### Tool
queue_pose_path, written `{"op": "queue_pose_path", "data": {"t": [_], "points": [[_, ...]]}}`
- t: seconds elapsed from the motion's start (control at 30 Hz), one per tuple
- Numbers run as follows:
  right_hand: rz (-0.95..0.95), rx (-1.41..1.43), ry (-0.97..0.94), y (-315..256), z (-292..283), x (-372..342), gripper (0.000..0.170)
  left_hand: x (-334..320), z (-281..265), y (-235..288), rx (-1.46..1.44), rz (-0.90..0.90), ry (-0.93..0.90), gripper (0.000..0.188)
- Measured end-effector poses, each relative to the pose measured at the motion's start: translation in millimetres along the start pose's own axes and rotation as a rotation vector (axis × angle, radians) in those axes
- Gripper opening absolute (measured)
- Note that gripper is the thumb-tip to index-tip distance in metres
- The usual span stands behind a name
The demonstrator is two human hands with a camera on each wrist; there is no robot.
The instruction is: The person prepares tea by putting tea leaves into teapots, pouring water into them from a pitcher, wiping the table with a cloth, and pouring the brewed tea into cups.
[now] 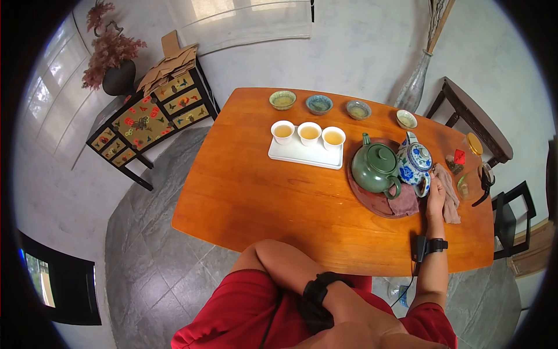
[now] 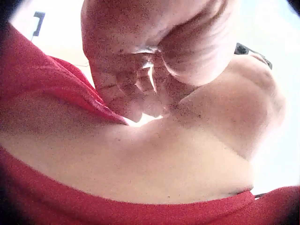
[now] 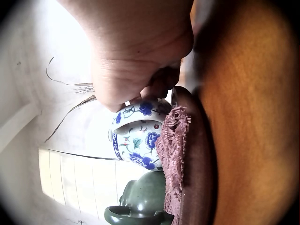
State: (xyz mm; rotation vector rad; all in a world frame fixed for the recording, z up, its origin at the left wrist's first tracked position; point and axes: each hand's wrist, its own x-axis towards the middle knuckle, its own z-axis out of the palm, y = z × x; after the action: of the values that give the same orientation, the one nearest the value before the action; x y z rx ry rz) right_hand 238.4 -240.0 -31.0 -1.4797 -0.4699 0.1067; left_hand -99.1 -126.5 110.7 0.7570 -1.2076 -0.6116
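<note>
At the right of the table my right hand (image 1: 436, 195) grips the handle of a white teapot with blue flowers (image 1: 414, 163). The right wrist view has curled fingers at that handle (image 3: 140, 117). Beside it, a green teapot (image 1: 376, 166) shares a round reddish-brown tray (image 1: 363, 200) with a folded mauve cloth (image 1: 405, 203). Close to my body, my left hand (image 2: 154, 47) has loosely bent fingers that touch bare skin, with nothing held. Red clothing (image 2: 42, 89) lies around it.
Three white cups of tea (image 1: 310, 135) stand on a white tray (image 1: 305, 155). Several small bowls (image 1: 319, 104) line the far edge. To the right are a brownish cloth (image 1: 450, 198), a yellow-lidded jar (image 1: 465, 154) and a glass pitcher (image 1: 469, 185) with a black handle.
</note>
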Motion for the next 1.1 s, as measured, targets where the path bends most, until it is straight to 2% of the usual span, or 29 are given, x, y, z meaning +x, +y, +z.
{"op": "queue_pose_path", "data": {"t": [1.1], "points": [[0.003, -0.012, -0.017, -1, -1, 0, 0.028, 1, -10, 14, -0.111, 0.002, -0.061, 0.027]]}}
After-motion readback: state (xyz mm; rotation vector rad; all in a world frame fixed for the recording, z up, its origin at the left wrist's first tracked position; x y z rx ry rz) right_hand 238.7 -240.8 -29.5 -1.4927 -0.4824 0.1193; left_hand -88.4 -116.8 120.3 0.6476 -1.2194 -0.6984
